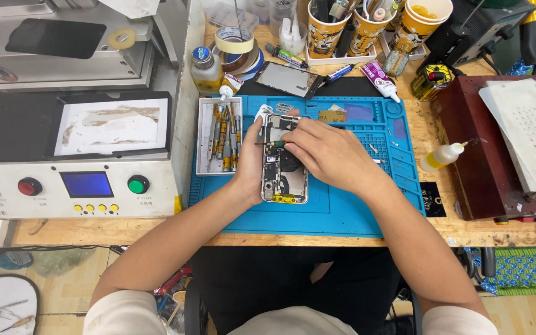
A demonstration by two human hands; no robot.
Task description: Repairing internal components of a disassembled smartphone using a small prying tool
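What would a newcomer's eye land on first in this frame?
First, the opened phone with its insides bared, lying mid-frame on the bright blue work mat. The left hand steadies its edge while the right hand works a small screwdriver into its upper part. Next comes the metal tray of tools just left of the phone, and the paper cups crammed with tools along the back.

Blue work mat [342, 211], white-edged opened phone [284, 159] (dark inside), yellow patterned cups [327, 31], maroon box [479, 155], green button [137, 184]

Bare lower strip of blue silicone work mat [342, 217] passable; grey metal tray of screwdrivers [218, 138] blocks left, red-brown box [479, 149] blocks right.
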